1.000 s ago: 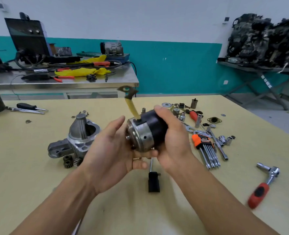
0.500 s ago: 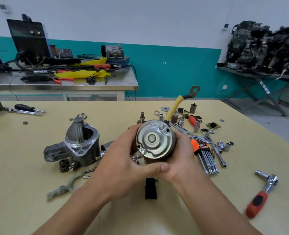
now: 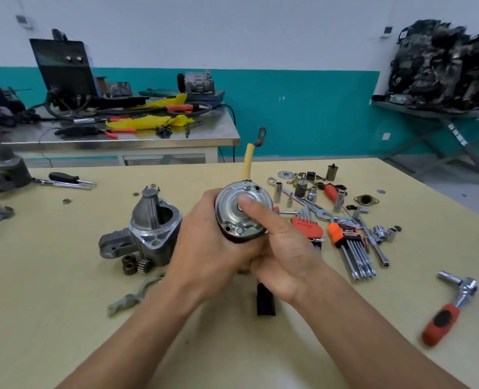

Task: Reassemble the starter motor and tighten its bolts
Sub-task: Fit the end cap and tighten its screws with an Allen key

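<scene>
Head view: round, silver-capped black motor (image 3: 232,220)

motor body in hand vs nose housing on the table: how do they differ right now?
Motor body is gripped by left hand and right hand; nose housing rests on the table, untouched.
Motor body shows a shiny round end cap and an upright yellow lead; nose housing is dull grey, cone-nosed, with an open cavity.
Shared: both metal, not yet joined.
</scene>
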### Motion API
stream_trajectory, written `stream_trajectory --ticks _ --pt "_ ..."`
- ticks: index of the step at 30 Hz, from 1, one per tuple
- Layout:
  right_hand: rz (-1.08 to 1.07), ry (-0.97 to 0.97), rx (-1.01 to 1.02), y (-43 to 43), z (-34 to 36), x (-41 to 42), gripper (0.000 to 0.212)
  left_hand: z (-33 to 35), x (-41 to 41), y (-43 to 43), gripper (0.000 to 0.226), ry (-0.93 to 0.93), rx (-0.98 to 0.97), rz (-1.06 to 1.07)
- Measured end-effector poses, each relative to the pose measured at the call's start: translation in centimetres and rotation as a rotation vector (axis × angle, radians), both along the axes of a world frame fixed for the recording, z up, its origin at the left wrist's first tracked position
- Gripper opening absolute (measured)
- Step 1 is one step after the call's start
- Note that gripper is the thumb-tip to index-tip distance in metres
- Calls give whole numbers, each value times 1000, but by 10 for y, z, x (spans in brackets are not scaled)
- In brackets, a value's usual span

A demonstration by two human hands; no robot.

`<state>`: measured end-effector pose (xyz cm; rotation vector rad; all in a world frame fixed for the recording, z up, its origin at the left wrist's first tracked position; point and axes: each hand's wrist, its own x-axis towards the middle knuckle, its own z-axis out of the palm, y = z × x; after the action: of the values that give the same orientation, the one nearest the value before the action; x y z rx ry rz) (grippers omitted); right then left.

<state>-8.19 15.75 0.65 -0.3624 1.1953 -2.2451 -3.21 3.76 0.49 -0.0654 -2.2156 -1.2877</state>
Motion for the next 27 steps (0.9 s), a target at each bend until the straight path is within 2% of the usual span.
stream_trajectory --ticks 3,7,9,11,14,16,21,25,27 --pt "-173 14 -37 6 4 -9 63 13 1 -32 85 -165 -193 -98" --pt "-304 -56 -143 31 12 -28 36 16 7 -50 80 -223 -221 -12" --pt "-303 -78 -179 42 13 -32 46 14 6 -45 77 -231 -201 -16" --pt "-235 -59 -167 48 13 -32 61 14 6 -43 77 -237 -53 -82" --pt "-122 138 -17 43 11 -24 49 14 10 -30 106 -295 228 -258" --pt "-100 274 100 26 7 -12 51 8 12 -11 113 -318 350 -309" --pt "-105 429 233 -8 -2 6 57 -5 9 18 84 -190 720 -274" --pt "-151 549 423 -1 7 4 74 -5 7 20 76 -215 802 -293" --pt "-177 691 646 3 16 1 93 -4 6 18 71 -229 855 -346"
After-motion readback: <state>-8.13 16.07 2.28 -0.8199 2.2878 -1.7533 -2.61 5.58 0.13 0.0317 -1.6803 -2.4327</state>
